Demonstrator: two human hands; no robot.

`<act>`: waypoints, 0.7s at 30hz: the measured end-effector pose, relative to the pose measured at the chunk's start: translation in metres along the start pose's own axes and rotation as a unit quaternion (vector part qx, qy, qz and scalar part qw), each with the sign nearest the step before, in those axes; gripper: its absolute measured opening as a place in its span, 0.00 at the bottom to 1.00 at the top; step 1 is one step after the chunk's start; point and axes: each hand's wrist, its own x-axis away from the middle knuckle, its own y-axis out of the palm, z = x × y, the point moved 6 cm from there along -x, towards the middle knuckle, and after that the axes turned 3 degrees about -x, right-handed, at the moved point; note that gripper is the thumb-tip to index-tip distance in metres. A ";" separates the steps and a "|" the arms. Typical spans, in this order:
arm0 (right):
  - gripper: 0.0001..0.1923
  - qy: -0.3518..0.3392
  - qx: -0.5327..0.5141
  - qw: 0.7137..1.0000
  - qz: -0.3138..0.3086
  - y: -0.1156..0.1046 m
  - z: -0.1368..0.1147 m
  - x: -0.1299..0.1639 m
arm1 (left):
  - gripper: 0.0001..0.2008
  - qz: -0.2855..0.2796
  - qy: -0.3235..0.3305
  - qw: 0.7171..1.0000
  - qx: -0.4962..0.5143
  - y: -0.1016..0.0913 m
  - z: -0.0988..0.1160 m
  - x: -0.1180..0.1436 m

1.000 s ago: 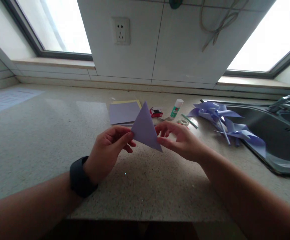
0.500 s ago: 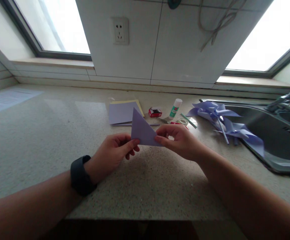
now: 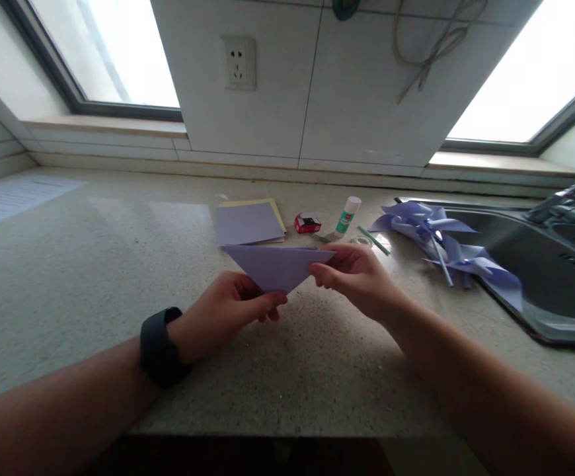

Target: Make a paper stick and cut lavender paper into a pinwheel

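Observation:
Between my hands a sheet of purple paper (image 3: 280,266), folded into a triangle, is held above the counter with its long edge on top and a corner pointing down. My left hand (image 3: 240,305) pinches it near that lower corner, thumb in front. At the right corner my right hand (image 3: 354,272) grips it between thumb and fingers. Just behind the triangle lies a stack of purple and yellow paper (image 3: 249,223). A small red box (image 3: 307,223) and a glue stick (image 3: 348,215) stand farther back. A roll of tape (image 3: 361,242) is partly hidden by my right hand.
Purple paper pinwheels (image 3: 433,231) lie at the edge of the metal sink (image 3: 550,277) on the right. A green stick (image 3: 374,240) rests beside the tape. At the far left is a printed sheet (image 3: 20,197). A socket (image 3: 238,63) is on the wall behind.
The folded paper has turned, so its long edge now runs level along the top and a corner points down. My hands have stayed almost in place, gripping the paper.

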 end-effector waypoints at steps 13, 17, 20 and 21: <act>0.13 0.014 -0.007 1.000 0.002 0.023 0.001 0.002 | 0.12 0.001 0.039 0.999 0.019 -0.001 0.002 -0.001; 0.14 -0.012 -0.026 0.999 0.044 0.013 0.000 0.001 | 0.12 0.008 0.034 0.999 0.018 -0.001 0.003 -0.001; 0.12 -0.039 -0.042 0.996 0.066 0.008 -0.004 -0.001 | 0.12 0.018 0.030 0.999 0.022 -0.002 0.005 -0.001; 0.12 -0.049 -0.053 0.994 0.080 0.005 -0.005 -0.002 | 0.12 0.020 0.029 0.999 0.022 -0.001 0.005 -0.001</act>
